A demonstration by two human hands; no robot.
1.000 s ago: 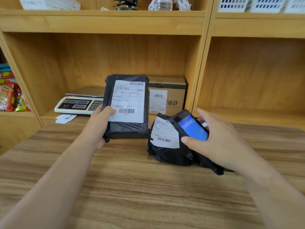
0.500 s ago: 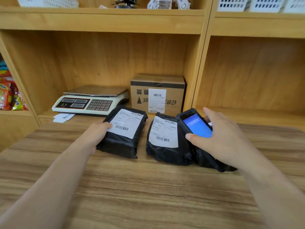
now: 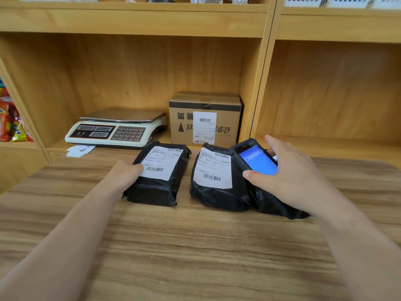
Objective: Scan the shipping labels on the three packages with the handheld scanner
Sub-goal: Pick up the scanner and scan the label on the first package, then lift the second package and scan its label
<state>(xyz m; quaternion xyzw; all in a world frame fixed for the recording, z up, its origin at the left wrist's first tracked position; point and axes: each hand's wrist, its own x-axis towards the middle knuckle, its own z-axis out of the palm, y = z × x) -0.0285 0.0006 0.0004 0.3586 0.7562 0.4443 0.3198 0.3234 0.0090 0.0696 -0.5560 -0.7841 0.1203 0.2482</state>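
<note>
Two black poly-bag packages lie label-up on the wooden table (image 3: 195, 246). My left hand (image 3: 124, 175) grips the left edge of the left package (image 3: 158, 190), thumb on its white label. The right package (image 3: 219, 192) sits beside it, a narrow gap between them. My right hand (image 3: 290, 177) holds the black handheld scanner (image 3: 255, 159), blue screen lit, tilted over the right package's right side. A cardboard box (image 3: 205, 119) with a white shipping label stands upright on the shelf behind.
A white weighing scale (image 3: 115, 128) sits on the shelf at left, with a paper slip (image 3: 79, 151) at its front. Colourful snack packs (image 3: 10, 124) fill the far-left shelf bay. White baskets line the top shelf (image 3: 347, 1).
My left hand has lowered the left package from upright in the air to flat on the table. My right hand and the scanner have stayed over the right package.
</note>
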